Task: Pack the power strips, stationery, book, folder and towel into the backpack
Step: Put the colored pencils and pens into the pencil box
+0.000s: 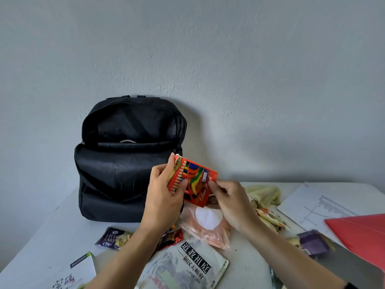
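A black backpack [125, 163] stands open against the wall, its main compartment gaping. In front of its right side I hold up a red box of colour pencils [196, 180]. My left hand [164, 197] grips the box's left end, and my right hand [231, 202] pinches its lower right edge. A yellow towel [263, 193] lies crumpled on the table behind my right hand. A book with Chinese characters [187, 265] lies near the table's front edge. A red folder [362, 234] rests at the far right.
On the white table [62, 226] lie a clear pink plastic bag [208, 228], snack packets [113, 238], a white booklet [75, 272] at the front left, printed paper sheets [316, 205] at the right and a purple packet [312, 243]. The wall is close behind.
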Demonstrator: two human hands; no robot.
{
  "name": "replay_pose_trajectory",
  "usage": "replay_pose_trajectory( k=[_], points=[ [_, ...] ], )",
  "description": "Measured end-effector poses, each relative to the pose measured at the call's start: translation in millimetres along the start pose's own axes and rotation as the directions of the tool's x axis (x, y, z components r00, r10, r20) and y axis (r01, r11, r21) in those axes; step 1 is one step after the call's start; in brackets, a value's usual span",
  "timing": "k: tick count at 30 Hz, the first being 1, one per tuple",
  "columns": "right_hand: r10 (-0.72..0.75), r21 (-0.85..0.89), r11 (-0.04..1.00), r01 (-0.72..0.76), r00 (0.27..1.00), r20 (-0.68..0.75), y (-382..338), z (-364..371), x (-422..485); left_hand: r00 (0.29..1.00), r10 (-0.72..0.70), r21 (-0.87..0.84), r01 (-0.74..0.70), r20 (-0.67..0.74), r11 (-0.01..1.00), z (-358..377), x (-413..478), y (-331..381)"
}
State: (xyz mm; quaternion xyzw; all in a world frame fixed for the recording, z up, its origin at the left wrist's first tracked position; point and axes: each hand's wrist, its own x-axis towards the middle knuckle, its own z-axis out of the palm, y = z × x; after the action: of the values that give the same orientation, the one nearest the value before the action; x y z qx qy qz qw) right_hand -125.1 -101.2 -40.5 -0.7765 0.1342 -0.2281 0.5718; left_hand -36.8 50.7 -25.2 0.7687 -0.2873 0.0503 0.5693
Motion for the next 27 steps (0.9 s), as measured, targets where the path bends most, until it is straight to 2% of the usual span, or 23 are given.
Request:
replay_pose_trajectory(
  k=[2,5,9,12,15,19,24,27],
  points=[
    [0.099,0.167,0.981,-0.095,0.995,-0.016,6,-4,4,0.999,0.029,-0.015,-0.029,0.035,0.999,-2,4,1],
    [0.237,0.376,0.899,-0.227,0.971,0.018,10,-10,6,1.000,0.009,-0.164,-0.005,0.022,0.986,-5,10,-3],
    [0.295,0.474,0.828,-0.300,0.952,0.087,8,-9,6,0.994,-0.068,-0.358,0.034,-0.082,0.933,-5,8,-6],
    [0.309,0.507,0.787,-0.352,0.936,0.170,2,-14,9,0.991,-0.056,-0.353,0.011,-0.118,0.936,-5,10,-10],
    [0.302,0.452,0.815,-0.363,0.931,0.203,1,-17,13,0.997,-0.014,-0.310,-0.012,-0.082,0.951,-10,19,-13],
    [0.271,0.279,0.904,-0.324,0.939,0.214,-3,-19,13,1.000,0.011,-0.261,-0.005,0.024,0.965,-17,32,-11],
    [0.220,0.034,0.973,-0.228,0.962,0.165,-4,-20,14,1.000,0.008,-0.235,-0.001,0.026,0.972,-20,37,-14],
    [0.197,-0.052,0.980,-0.191,0.970,0.146,-5,-16,13,0.997,0.065,-0.163,-0.058,0.038,0.985,-17,37,-19]
  ],
)
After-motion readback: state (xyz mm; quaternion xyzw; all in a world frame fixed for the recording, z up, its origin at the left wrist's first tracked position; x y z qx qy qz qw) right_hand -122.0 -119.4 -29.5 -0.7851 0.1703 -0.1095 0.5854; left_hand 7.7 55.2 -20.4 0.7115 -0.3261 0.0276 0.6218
